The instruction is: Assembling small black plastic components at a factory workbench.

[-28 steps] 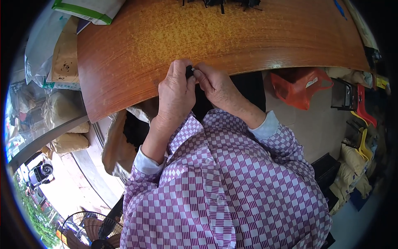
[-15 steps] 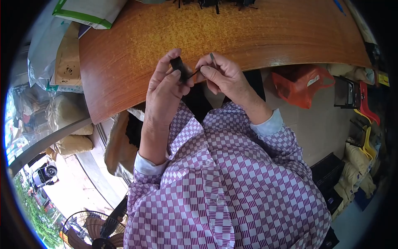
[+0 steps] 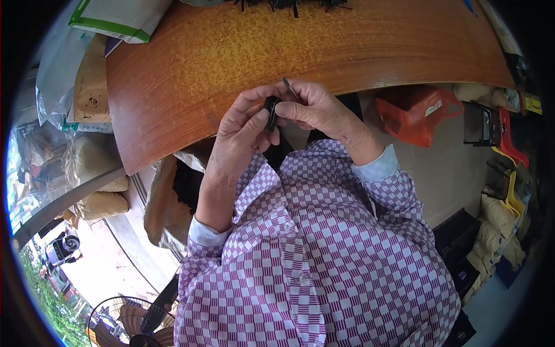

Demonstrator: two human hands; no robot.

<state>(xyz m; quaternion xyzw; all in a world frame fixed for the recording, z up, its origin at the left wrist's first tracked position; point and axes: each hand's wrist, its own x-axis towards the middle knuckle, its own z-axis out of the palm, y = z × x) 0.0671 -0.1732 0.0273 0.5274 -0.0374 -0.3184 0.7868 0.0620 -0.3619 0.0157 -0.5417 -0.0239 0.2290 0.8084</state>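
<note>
Just over the near edge of the brown wooden table (image 3: 324,46), my two hands meet in front of my chest. Between thumb and fingers, my left hand (image 3: 245,124) grips a small black piece (image 3: 270,113), narrow and rectangular, held tilted upright. My right hand (image 3: 312,107) is closed on a thin tool (image 3: 288,87) whose dull flat end sticks up above the fingers. Its thumb touches the black piece's right side. The tool's other end is hidden by the fingers and the black piece.
Several black pieces (image 3: 277,4) lie at the table's far edge. A red plastic bag (image 3: 413,118) is right of the table. An open sack (image 3: 159,202) with dark contents stands by my left arm, a fan (image 3: 136,324) at lower left. Red (image 3: 511,139) and yellow (image 3: 513,196) frames stand far right.
My left hand has moved right with the black piece and turned it. My right hand has come up against it, closing the gap between the hands.
</note>
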